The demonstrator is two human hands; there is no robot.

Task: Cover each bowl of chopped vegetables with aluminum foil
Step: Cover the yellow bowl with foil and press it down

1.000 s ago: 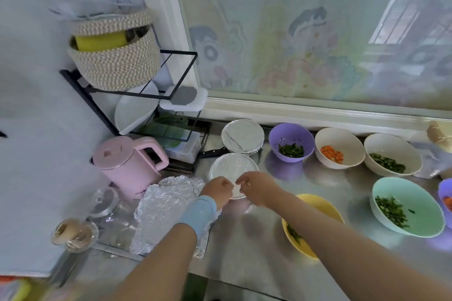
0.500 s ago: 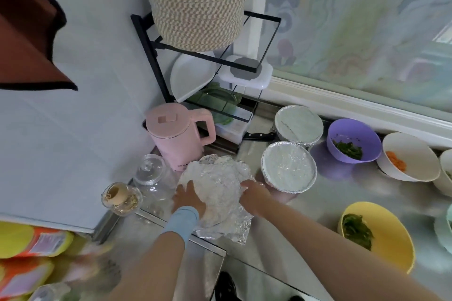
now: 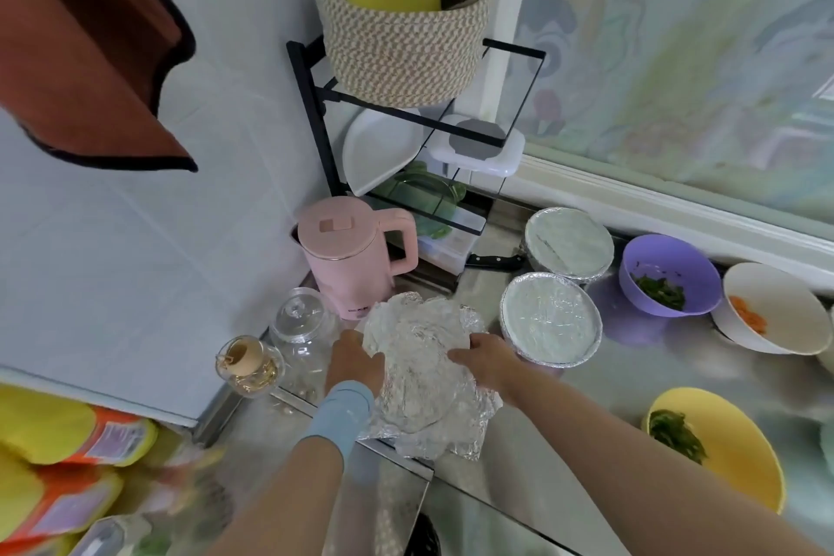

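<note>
**DESK:** Where are the hands, and where is the foil?

**ME:** KITCHEN COUNTER: A crumpled pile of foil (image 3: 424, 375) lies on the steel counter (image 3: 632, 379) at my twelve o'clock. My left hand (image 3: 356, 359), a blue wristband (image 3: 343, 411) at its wrist, sits at the pile's nine o'clock edge. Its fingertips are hidden at the foil, so I cannot tell whether they pinch it. My right hand (image 3: 489, 359) rests on the three o'clock edge. Its fingers lie fairly straight on the sheet, pointing toward nine and pinching nothing that shows.

**DESK:** And the bowls?

**ME:** Reading the clock from the foil, two bowls are wrapped. The near covered bowl (image 3: 550, 323) stands just beside the pile at two o'clock, close to my right hand. The far covered bowl (image 3: 568, 242) sits right behind it, toward one. Three bowls in view are uncovered:
- The purple bowl (image 3: 654, 257) holds chopped greens, farther out at two.
- The white bowl (image 3: 767, 289) holds orange pieces, at three.
- The yellow bowl (image 3: 740, 456) holds greens, at four.

**DESK:** Anything else in view?

**ME:** A pink kettle (image 3: 349, 255) stands at eleven, just beyond the foil. A glass jar (image 3: 300, 330) is at ten and a corked bottle (image 3: 246, 363) at nine, both near my left hand. A black knife handle (image 3: 494, 260) lies at the far covered bowl's nine o'clock. A woven basket (image 3: 401, 50) sits on top of a black rack (image 3: 311, 104) at twelve.
</note>
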